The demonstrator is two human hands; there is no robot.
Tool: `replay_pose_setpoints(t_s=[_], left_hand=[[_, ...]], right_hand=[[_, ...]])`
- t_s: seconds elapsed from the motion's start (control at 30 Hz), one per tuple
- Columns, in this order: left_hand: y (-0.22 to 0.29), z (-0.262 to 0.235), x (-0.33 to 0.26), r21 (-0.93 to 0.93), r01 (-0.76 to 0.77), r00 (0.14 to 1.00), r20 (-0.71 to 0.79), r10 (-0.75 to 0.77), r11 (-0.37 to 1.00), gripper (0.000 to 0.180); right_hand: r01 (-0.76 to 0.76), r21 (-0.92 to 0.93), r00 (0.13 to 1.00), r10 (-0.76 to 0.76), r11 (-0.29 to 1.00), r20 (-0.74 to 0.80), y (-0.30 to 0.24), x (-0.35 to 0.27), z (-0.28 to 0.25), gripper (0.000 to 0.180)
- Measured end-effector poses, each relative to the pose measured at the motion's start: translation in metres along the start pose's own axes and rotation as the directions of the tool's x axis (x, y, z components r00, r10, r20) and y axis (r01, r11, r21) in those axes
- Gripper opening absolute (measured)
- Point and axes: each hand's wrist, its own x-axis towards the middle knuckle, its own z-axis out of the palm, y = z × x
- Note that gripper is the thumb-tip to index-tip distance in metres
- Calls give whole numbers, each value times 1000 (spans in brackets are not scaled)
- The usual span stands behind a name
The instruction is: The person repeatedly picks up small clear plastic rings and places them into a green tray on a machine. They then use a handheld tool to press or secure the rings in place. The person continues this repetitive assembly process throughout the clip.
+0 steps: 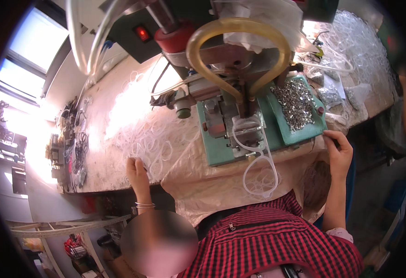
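My left hand [138, 173] is closed at the table's near edge, beside a pile of clear plastic tubing loops [154, 148]; what its fingers hold, if anything, is too small to make out. My right hand [340, 149] is at the near right corner of a green tray [296, 136]. Its index finger reaches to the tray's corner, with the thumb apart below, and nothing shows between them. Small shiny metal pieces [294, 104] are heaped in the tray. Between my hands, a looped length of clear tubing [275, 173] hangs from the green-based press [219, 160].
A thick yellowish hose [237, 23] arches over the press head. Beige sheeting [189, 178] drapes over the table's front edge, with more loops lying on it. At the far right lie a large heap of clear tubing [360, 46] and bags of small parts [330, 97]. Dark cords [80, 150] lie left.
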Motion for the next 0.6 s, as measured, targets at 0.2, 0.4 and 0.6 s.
replay_pose_setpoints(t_s=[0.2, 0.4, 0.6], left_hand=[[-12, 110, 27, -54, -13, 998, 54, 16, 998, 29], [78, 127, 5, -570, 43, 998, 62, -9, 821, 18], [191, 90, -21, -841, -420, 818, -188, 544, 341, 16]], right_hand=[[399, 206, 887, -433, 894, 161, -98, 42, 85, 10], [231, 407, 952, -291, 884, 91, -111, 37, 149, 25], [-98, 660, 956, -114, 745, 270, -109, 32, 152, 41]])
